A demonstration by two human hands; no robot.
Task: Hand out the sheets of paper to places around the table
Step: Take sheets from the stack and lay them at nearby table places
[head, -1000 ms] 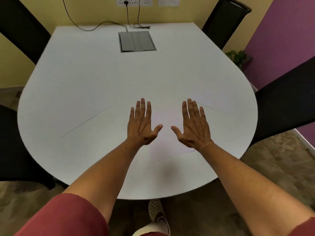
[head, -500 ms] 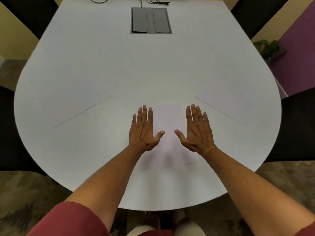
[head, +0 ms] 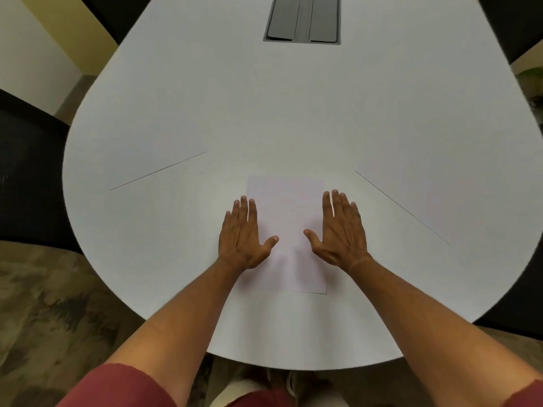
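Paper [head: 286,230] lies flat between the fingers of left hand [head: 242,239] and right hand [head: 340,233], both straight and flat, gripping nothing. Sheets seem placed left and right; probably nearly done.

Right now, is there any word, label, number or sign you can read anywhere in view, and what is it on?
None can be read.
Sheet of paper between the left hand and right hand: looks blank.
Two other sheets, left and right: so pale that only an edge shows, no print seen.
Grey panel set in the table: no label visible.
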